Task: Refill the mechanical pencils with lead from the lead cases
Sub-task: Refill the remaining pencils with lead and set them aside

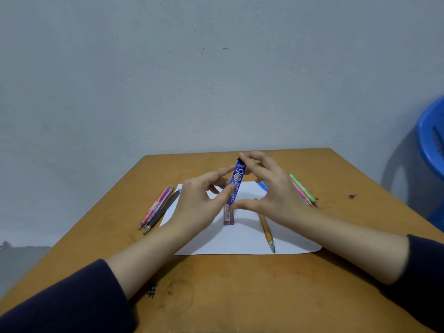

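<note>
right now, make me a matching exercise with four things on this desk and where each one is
Things:
1. blue lead case
2. red lead case
3. yellow pencil
4. green pencil

Places:
a. on the bare table, right of the paper
b. on the paper, right below the blue lead case
c. held up by the left hand and right hand
d. on the paper, tip toward the person

Pairs: 1-c, 2-b, 3-d, 4-a
</note>
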The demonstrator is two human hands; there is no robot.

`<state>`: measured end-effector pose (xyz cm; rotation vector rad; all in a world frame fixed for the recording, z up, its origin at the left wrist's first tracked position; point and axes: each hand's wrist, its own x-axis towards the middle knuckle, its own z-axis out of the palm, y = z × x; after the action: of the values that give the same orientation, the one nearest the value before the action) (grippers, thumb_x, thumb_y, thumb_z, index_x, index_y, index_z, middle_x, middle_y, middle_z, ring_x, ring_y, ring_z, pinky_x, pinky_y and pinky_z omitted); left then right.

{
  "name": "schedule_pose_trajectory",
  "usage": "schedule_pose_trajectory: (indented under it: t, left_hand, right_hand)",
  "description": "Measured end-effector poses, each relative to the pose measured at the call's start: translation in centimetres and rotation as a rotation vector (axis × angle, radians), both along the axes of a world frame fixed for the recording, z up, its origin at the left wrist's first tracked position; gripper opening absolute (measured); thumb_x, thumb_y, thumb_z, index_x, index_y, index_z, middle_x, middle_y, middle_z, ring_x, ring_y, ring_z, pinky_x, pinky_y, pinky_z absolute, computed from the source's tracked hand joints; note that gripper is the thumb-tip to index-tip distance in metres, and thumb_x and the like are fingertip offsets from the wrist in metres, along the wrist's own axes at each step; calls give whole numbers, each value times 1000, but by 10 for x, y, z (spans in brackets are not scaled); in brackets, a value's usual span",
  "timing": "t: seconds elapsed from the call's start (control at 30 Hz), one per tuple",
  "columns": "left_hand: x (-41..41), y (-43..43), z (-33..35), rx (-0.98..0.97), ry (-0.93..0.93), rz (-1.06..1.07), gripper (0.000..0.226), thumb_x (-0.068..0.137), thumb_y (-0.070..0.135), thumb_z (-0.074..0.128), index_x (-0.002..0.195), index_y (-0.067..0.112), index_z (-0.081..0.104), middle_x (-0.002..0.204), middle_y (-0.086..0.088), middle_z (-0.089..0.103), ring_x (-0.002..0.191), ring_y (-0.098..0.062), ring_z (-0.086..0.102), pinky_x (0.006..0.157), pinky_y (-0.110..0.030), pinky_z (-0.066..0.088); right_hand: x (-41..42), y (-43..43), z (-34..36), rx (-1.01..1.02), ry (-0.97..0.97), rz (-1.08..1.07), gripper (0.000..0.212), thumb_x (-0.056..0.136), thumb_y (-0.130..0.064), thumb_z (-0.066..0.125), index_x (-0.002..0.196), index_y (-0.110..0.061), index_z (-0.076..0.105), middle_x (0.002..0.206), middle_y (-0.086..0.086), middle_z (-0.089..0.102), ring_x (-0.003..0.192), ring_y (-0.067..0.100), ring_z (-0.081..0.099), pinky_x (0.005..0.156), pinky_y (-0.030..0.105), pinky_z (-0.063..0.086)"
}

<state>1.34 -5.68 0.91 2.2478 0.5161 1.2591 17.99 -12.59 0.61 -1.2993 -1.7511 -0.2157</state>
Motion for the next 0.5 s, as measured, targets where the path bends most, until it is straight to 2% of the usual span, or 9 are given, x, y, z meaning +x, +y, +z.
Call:
schedule_pose_trajectory:
  t: [0.1,0.23,0.3,0.5]
  left_hand:
    - [0,6,-1,-21,-4,9,38,91,10,61,122,31,60,97,15,69,85,-4,62,73,-24,53]
    - [0,14,-3,-34,-23,-4,36,93,13,48,121,29,62,100,2,67,85,-10,60,73,-32,53]
    - [0,17,-4,-23,-1,-15,40,89,11,43,120,26,65,98,1,65,81,-10,58,72,-32,52]
    - [-1,13,-2,11,37,-54,39,91,12,41,120,20,65,98,0,62,82,-3,54,67,-13,43]
  right_hand:
    - [5,-2,3,4,2,8,79,69,-31,75,138,-8,45,126,-2,45,101,-12,47,81,6,41]
    - [11,-1,3,47,56,-11,51,79,-11,66,129,-10,57,115,-5,53,94,0,55,75,20,48]
    - [13,-2,3,57,100,-19,40,82,-9,66,122,-12,63,106,-10,56,93,3,56,74,20,49]
    - [15,-7,11,33,186,-23,28,81,-6,71,108,-13,71,93,-9,63,84,-4,58,70,12,48]
